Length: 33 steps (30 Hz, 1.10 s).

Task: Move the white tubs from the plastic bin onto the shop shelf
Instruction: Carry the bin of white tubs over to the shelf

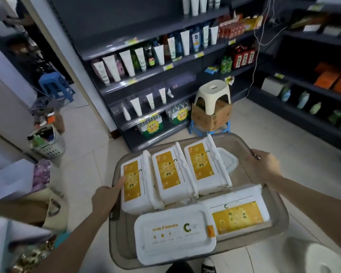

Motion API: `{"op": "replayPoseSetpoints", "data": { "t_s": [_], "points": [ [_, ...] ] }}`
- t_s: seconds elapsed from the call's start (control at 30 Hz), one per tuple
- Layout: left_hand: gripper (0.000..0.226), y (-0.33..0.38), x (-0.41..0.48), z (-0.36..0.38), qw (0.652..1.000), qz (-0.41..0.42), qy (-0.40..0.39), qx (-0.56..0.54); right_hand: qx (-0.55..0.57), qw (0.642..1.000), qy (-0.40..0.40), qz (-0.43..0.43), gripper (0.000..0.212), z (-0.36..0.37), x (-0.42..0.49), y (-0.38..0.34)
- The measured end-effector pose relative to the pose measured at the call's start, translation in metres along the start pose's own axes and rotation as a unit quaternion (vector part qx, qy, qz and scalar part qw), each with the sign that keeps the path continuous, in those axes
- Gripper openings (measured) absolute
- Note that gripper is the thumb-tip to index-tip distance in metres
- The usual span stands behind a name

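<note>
Left hand (104, 198) and right hand (264, 167) each grip the plastic bin (279, 205) holding six white tubs (170, 175).

Translucent smooth plastic bin (268, 152), matt white plastic tubs (173, 235) with glossy yellow labels (237, 217), corrugated cardboard box (211, 117)

Pale glossy floor tiles (264, 125) spread before me. A cream plastic stool (213, 95) sits on a brown cardboard box (211, 115); well left of it stand a blue plastic stool (55, 85) and a white slotted basket (49, 150).
</note>
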<state>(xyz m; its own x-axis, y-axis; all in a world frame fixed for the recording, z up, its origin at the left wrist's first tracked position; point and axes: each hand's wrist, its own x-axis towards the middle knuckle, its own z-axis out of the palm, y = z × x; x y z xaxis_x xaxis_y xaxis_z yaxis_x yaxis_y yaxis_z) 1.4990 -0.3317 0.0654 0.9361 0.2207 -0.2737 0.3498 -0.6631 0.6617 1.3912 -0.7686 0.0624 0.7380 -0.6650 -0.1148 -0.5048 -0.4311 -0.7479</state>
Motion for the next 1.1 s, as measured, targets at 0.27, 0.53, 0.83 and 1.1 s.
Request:
{"op": "replayPoseSetpoints", "data": {
  "t_s": [0.27,0.53,0.83,1.1],
  "points": [
    [0.066,0.102,0.125,0.038,0.999,0.025,-0.015,-0.019,0.002,0.999,0.045,0.025,0.023,0.007,0.113,-0.041],
    [0.061,0.199,0.259,0.074,0.993,0.041,-0.103,-0.033,-0.006,0.994,0.096,0.055,0.023,0.030,0.213,-0.080],
    [0.072,0.311,0.364,0.107,0.989,0.065,-0.127,-0.030,0.020,0.986,0.141,0.089,0.019,0.031,0.321,-0.115],
    [0.072,0.401,0.432,0.173,0.990,0.072,-0.122,-0.029,0.004,0.989,0.122,0.086,0.019,0.014,0.463,-0.130]
  ]
}}
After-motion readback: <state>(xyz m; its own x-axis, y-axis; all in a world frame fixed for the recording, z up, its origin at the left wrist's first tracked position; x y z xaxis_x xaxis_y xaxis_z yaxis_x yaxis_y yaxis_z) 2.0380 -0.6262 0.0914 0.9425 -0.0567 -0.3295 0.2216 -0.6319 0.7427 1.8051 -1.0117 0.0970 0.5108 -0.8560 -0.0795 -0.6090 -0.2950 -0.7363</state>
